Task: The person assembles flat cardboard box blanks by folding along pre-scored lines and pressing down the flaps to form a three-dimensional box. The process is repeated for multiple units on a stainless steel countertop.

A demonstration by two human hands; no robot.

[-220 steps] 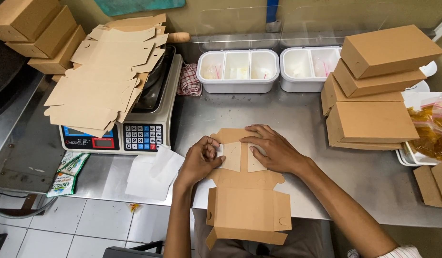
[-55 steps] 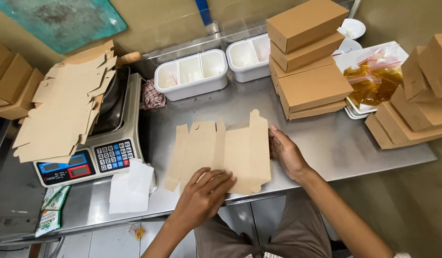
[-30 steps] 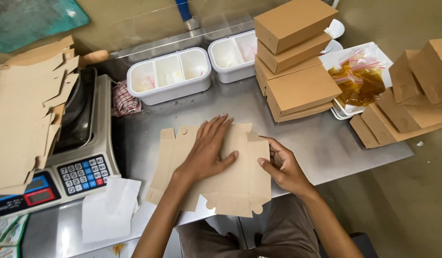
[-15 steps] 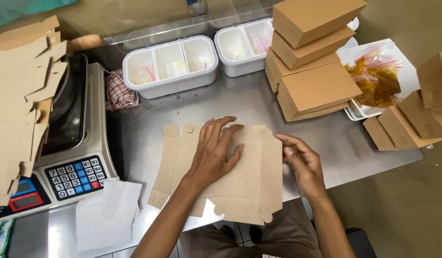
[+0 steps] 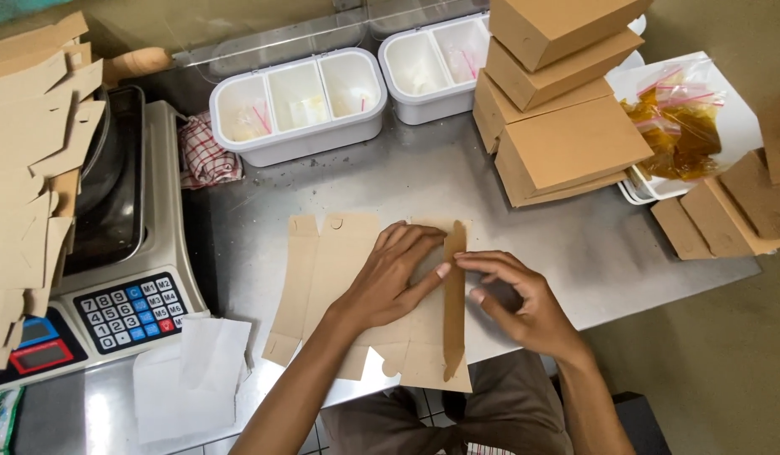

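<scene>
Pressing my left hand flat, fingers spread, I pin the flat cardboard box blank to the steel table; nothing is clenched, the palm only bears down. My right hand pinches the folded side flap between fingertips, raising it along its crease. That flap runs near to far, its long axis pointing away from me, and lies between my two hands, touching both; the rest of the blank spreads leftward under my left palm. Farther left sits a weighing scale with white paper sheets near it. Far right stand stacked folded boxes; white compartment trays line the far edge.
</scene>
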